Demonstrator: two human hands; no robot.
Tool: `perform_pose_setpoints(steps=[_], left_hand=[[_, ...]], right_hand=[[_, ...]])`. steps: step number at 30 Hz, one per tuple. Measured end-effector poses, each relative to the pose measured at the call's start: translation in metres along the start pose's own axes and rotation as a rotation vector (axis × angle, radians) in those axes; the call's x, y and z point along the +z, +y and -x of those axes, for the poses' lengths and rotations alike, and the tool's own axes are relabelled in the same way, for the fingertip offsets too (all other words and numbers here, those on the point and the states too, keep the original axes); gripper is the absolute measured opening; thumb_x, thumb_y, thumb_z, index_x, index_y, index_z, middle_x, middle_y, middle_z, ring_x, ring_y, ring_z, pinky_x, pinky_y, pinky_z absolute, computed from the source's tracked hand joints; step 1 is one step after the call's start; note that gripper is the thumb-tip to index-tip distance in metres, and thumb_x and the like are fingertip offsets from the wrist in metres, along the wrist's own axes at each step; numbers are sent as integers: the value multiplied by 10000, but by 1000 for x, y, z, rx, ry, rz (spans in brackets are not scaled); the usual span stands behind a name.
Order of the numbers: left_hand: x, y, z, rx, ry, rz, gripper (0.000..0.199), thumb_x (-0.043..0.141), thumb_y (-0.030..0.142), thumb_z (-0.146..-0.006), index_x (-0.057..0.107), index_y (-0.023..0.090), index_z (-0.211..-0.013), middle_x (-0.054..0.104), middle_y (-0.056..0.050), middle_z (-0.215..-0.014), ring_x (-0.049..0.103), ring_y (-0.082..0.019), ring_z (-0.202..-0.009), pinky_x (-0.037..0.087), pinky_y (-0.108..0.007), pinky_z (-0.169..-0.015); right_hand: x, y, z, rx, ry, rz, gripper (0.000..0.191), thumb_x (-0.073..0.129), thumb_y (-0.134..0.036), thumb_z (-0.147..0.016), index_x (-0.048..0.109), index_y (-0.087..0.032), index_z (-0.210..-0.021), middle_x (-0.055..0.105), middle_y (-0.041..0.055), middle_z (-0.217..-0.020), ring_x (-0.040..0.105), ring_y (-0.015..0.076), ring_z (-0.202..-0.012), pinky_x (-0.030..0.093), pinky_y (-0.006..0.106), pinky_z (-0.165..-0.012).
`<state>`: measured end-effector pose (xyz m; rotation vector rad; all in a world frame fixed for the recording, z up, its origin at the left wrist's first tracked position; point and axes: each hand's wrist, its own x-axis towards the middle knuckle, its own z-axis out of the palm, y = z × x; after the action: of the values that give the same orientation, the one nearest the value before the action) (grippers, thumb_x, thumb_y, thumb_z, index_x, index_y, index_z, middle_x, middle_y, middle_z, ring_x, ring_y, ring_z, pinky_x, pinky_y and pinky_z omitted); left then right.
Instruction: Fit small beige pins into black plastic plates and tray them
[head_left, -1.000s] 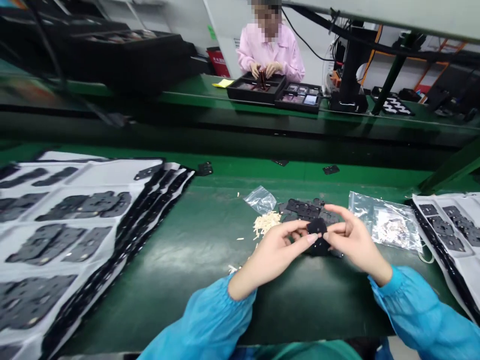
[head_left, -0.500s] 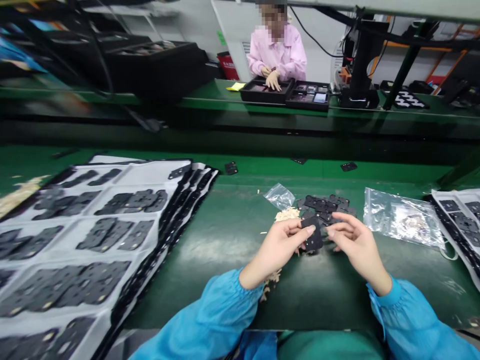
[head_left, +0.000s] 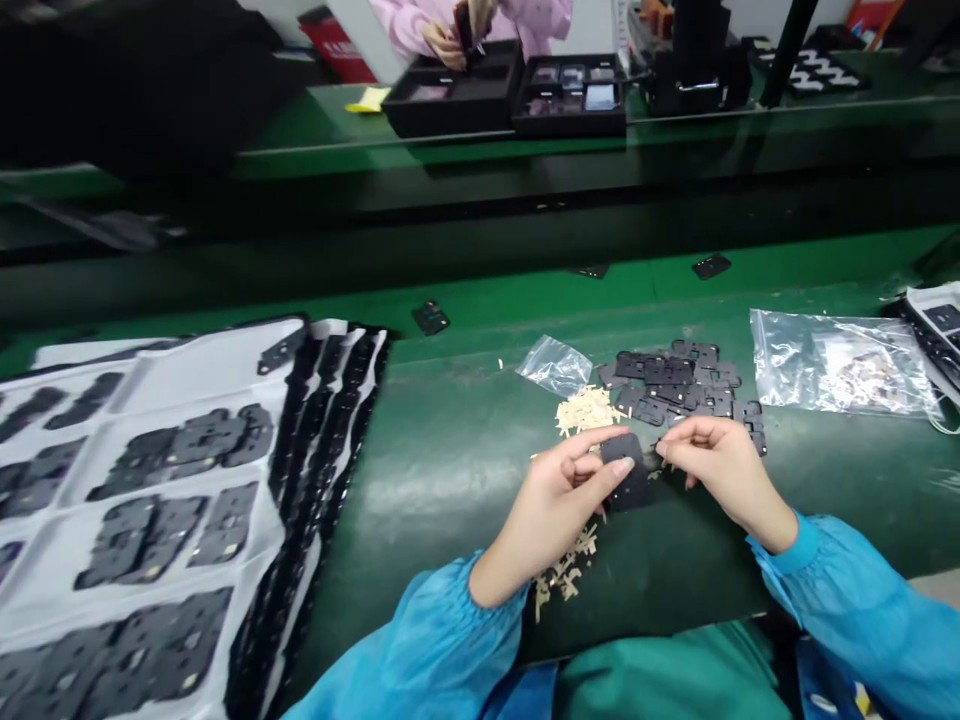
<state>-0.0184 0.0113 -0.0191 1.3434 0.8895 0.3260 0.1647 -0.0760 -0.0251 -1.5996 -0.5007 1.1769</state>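
Note:
A flat black plate (head_left: 628, 474) is held between the thumb and fingers of my left hand (head_left: 556, 498). My right hand (head_left: 712, 462) is just right of that plate, its thumb and index finger pinched together; whatever is between them is too small to name. Beyond my hands lies a loose pile of black plates (head_left: 675, 380). A heap of small cream-coloured pieces (head_left: 586, 408) sits beside the pile, and more such pieces (head_left: 562, 578) are scattered below my left hand.
Stacked white sheets with pockets of black plates (head_left: 191, 390) cover the left. A small clear bag (head_left: 555, 365) and a larger one (head_left: 847, 375) lie on the green table (head_left: 427, 520). Across the bench, a person in pink works over black trays (head_left: 457, 110).
The view has shifted downward and right. My right thumb and index finger have closed together beside the plate. The person across has raised a dark object above the tray.

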Motion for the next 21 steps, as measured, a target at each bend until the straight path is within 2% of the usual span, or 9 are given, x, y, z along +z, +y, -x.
perform_pose_setpoints(steps=[4,8,17,21], left_hand=[[0,-3,-1,-6,-5,30,519,757,419,-842,679,121,-1261,511,74,-524,451,-100,-476,360,-208,-490],[2,-7,-5,22,74,27,455,734,382,-859,684,131,-1236,480,84,-484,399,-92,-452,292,-203,-468],[7,-7,-3,84,172,-19,428,674,341,-917,689,152,-1300,446,79,-521,420,-104,-481,327,-220,-495],[8,-3,0,114,199,-43,424,666,315,-927,699,149,-1316,391,86,-519,385,-100,-491,301,-231,-502]], right_hand=[[-5,-2,0,9,2,24,192,810,-343,-601,748,-167,-647,632,-10,-550,488,99,-481,391,214,-420],[-3,-3,4,-29,-32,89,153,801,-310,-615,722,-179,-603,646,-8,-545,502,104,-497,398,238,-479],[1,5,16,-66,-78,243,72,742,-263,-713,766,-200,-691,738,29,-678,632,174,-625,483,293,-608],[0,3,18,-44,-59,263,101,751,-294,-729,754,-202,-685,735,35,-686,632,182,-629,482,296,-601]])
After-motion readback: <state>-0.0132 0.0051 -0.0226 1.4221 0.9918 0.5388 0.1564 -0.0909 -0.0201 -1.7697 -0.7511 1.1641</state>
